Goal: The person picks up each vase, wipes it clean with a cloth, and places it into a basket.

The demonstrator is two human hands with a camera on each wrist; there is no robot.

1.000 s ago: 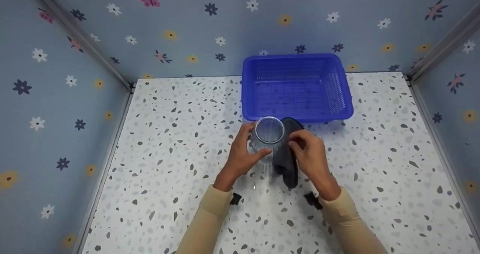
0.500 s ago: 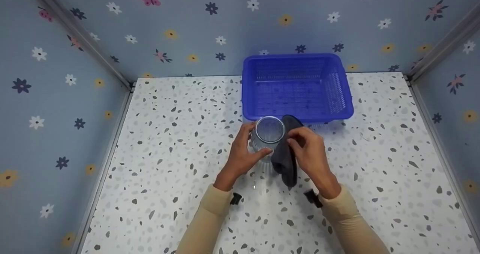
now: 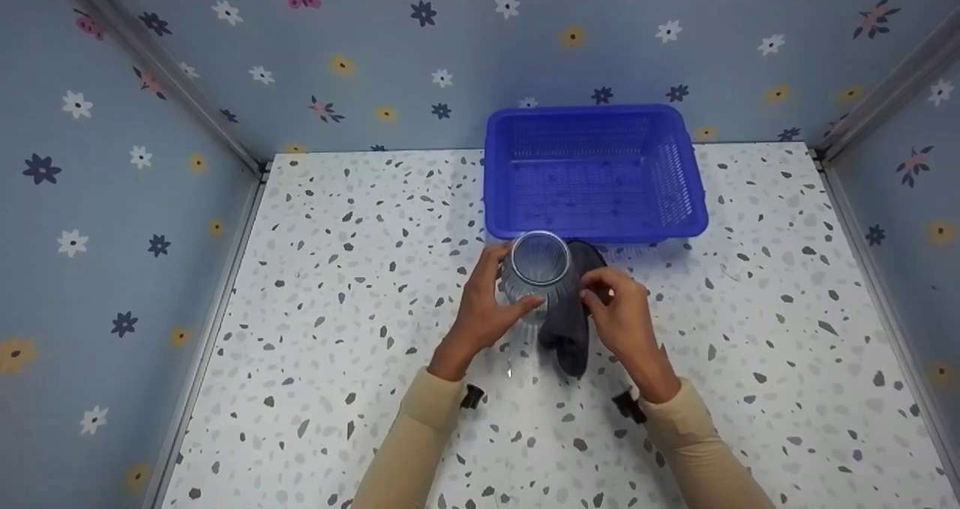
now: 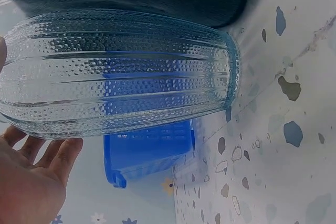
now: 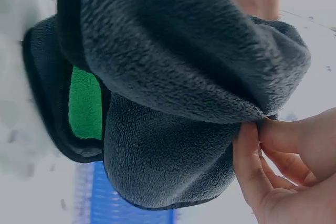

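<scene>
Upright in the middle of the work area is a clear ribbed glass vase (image 3: 534, 299), its round mouth facing up. My left hand (image 3: 487, 310) grips it near the top, thumb in front and fingers around the far left side. The left wrist view shows dimpled glass on the vase (image 4: 157, 82). Against its right side hangs a dark grey fleecy cloth (image 3: 566, 329), pinched between thumb and finger of my right hand (image 3: 621, 310). In the right wrist view the cloth (image 5: 168, 150) is bunched in folds, with a green patch showing; it hides the vase there.
A blue plastic basket (image 3: 592, 233) with slotted walls stands just behind the vase, close to the back wall. The speckled white table (image 3: 360, 269) extends to both sides. Flower-patterned panels (image 3: 390, 58) enclose the back, left and right.
My right hand has shifted the cloth slightly up and then back down along the vase's right side. My left hand and the vase have stayed in place.
</scene>
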